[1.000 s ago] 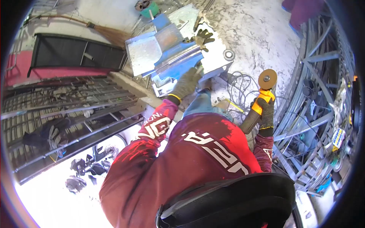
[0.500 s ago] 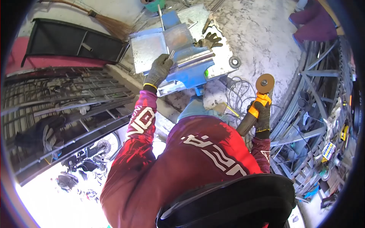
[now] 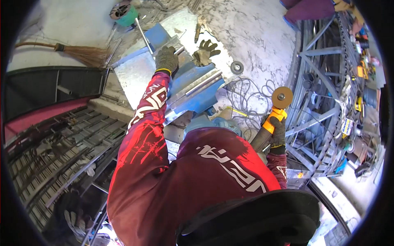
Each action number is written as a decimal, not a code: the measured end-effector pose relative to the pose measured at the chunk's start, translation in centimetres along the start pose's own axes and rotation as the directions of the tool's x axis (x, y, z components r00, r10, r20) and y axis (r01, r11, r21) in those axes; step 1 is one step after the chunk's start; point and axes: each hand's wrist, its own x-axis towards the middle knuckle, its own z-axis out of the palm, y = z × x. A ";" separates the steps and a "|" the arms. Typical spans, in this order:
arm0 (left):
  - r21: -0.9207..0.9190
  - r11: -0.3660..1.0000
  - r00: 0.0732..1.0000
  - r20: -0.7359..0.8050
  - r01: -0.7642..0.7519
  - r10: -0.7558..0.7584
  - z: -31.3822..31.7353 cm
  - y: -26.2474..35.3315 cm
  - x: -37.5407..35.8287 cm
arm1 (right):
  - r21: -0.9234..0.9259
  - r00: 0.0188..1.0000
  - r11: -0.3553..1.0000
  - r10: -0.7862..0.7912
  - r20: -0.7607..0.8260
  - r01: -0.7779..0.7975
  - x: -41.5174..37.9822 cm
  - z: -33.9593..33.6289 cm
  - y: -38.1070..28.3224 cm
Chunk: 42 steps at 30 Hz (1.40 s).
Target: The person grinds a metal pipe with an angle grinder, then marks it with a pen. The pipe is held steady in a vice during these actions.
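Observation:
My left hand [image 3: 167, 59], in a dark knit glove, is closed on a short metal piece [image 3: 179, 50] whose bright end sticks out to the right. It is above the far part of a blue bench vise [image 3: 201, 96], which lies across a metal-topped table [image 3: 127, 78]. My gloved right hand [image 3: 278, 132] grips a yellow and dark angle grinder [image 3: 269, 125] off to the right, apart from the vise. Its brown disc [image 3: 281, 97] faces up towards me. Beyond the vise lies a loose work glove [image 3: 205, 52].
A small dark wheel [image 3: 237, 67] sits near the table's right corner. Cables [image 3: 250, 96] coil on the floor. Metal bars and frames [image 3: 322, 53] line the right side, a metal grille [image 3: 61, 156] the left. A broom [image 3: 84, 54] and green container [image 3: 125, 15] are behind. Another person's leg [image 3: 308, 10] shows top right.
My left hand has moved farther over the vise, away from its near jaw, still with the metal piece. The view has turned. My right hand still holds the angle grinder at the right.

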 end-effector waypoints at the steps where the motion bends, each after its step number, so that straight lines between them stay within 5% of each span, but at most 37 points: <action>1: 0.008 1.000 1.000 -0.013 -0.012 0.012 0.1 -0.1 -0.2 | 0.008 1.000 1.000 -0.002 -0.022 0.002 -0.2 0.2 -0.1; 6: -0.042 0.996 0.997 0.012 -0.081 0.081 -0.1 -0.9 0.2 | 0.109 0.997 0.994 0.015 -0.072 -0.007 -0.5 1.6 -0.5; 18: -0.141 0.986 0.996 -0.029 -0.093 0.090 0.2 -5.7 1.9 | 0.068 0.992 0.996 0.040 0.121 -0.049 3.1 5.6 -2.7; 22: -0.199 0.978 0.976 -0.217 -0.067 0.023 -3.8 -2.1 0.1 | 0.051 0.984 0.998 0.013 0.177 -0.023 4.0 7.1 -3.8; 24: -0.397 0.873 0.933 -0.326 -0.282 0.153 -4.3 3.3 -2.1 | 0.031 0.981 0.999 0.014 0.193 -0.020 5.0 7.1 -4.7; 25: -0.054 0.792 0.782 -0.213 -0.608 0.585 -7.5 7.2 -5.5 | 0.021 0.971 0.999 0.022 0.236 -0.027 5.9 7.2 -5.4; 26: -0.020 0.690 0.664 -0.292 -0.724 0.688 -3.3 9.4 -6.6 | 0.014 0.959 0.999 0.029 0.282 -0.035 6.9 7.1 -6.0; 27: -0.476 0.550 0.677 -0.141 -0.686 0.722 -3.7 13.6 -8.8 | 0.025 0.954 0.997 0.056 0.295 -0.067 8.4 6.5 -6.2; 28: -0.863 0.504 0.668 0.357 -0.032 0.653 -5.0 17.4 -10.7 | 0.027 0.952 0.998 0.039 0.303 -0.050 8.9 7.4 -7.3; 29: -0.798 0.593 0.655 0.392 -0.107 0.646 -4.1 20.8 -12.7 | 0.045 0.944 0.996 0.056 0.325 -0.075 9.7 7.9 -8.0; 30: -0.921 0.379 0.595 0.358 0.096 0.720 -1.4 22.8 -14.6 | 0.059 0.937 0.993 0.074 0.342 -0.100 10.5 8.1 -8.7; 33: -0.919 0.261 0.591 0.039 -0.295 0.806 4.8 29.0 -14.3 | 0.206 0.908 0.971 0.028 0.417 -0.124 12.0 9.6 -10.0; 35: -0.708 0.350 0.557 -0.074 -0.613 0.827 3.6 29.9 -13.2 | 0.240 0.885 0.954 0.051 0.463 -0.181 13.4 10.2 -10.4; 39: -0.669 0.464 0.640 -0.022 -0.581 0.768 3.4 29.9 -12.9 | 0.214 0.789 0.911 0.167 0.592 -0.353 17.6 9.5 -8.2; 40: -0.915 0.353 0.777 0.074 -0.196 0.625 3.6 29.8 -13.3 | 0.206 0.759 0.897 0.189 0.623 -0.392 18.2 9.5 -7.8; 42: -0.970 0.126 0.849 0.245 0.210 0.468 3.8 30.1 -13.8 | 0.191 0.735 0.898 0.185 0.652 -0.396 19.2 9.3 -6.9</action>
